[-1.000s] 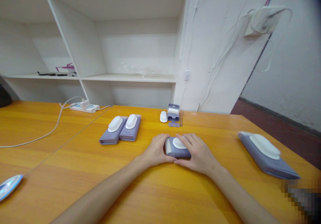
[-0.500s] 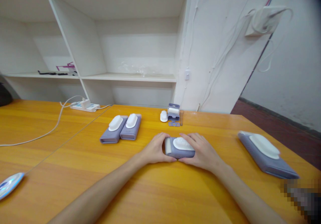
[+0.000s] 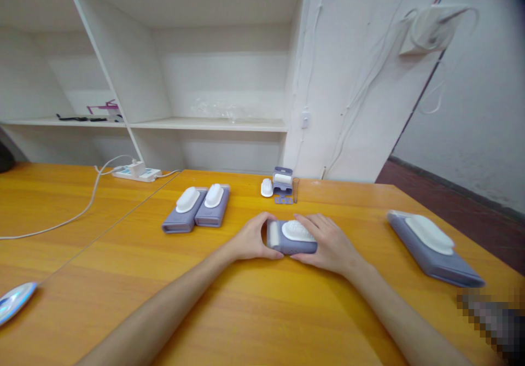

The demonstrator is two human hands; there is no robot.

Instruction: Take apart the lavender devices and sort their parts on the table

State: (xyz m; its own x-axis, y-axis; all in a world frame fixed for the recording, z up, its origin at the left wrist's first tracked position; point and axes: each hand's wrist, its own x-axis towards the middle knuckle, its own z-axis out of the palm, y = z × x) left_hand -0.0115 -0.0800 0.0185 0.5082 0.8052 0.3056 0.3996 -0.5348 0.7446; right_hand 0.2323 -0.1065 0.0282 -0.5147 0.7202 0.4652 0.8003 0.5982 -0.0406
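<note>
On the table in front of me lies a grey-purple plastic case [image 3: 283, 245] with a white, bumpy oval piece [image 3: 296, 231] on top and a white band at its left end. My left hand [image 3: 254, 239] curves round that left end, its thumb at the near edge and its fingers on the far side. My right hand [image 3: 330, 244] wraps the right end, fingers over the white oval piece and thumb along the near side. The case's right end is hidden under this hand.
Two similar cases [image 3: 212, 216] lie side by side at left, and another similar case [image 3: 435, 254] is at right. Behind stand an opened purple part with a white roller [image 3: 283, 179], a ribbed white piece [image 3: 266, 187] and a spring [image 3: 296, 191]. A power strip [image 3: 143, 174] trails cables.
My left thumb has slid slightly left along the near edge of the case. Both hands stay around the case, and the whole view has shifted a little.
</note>
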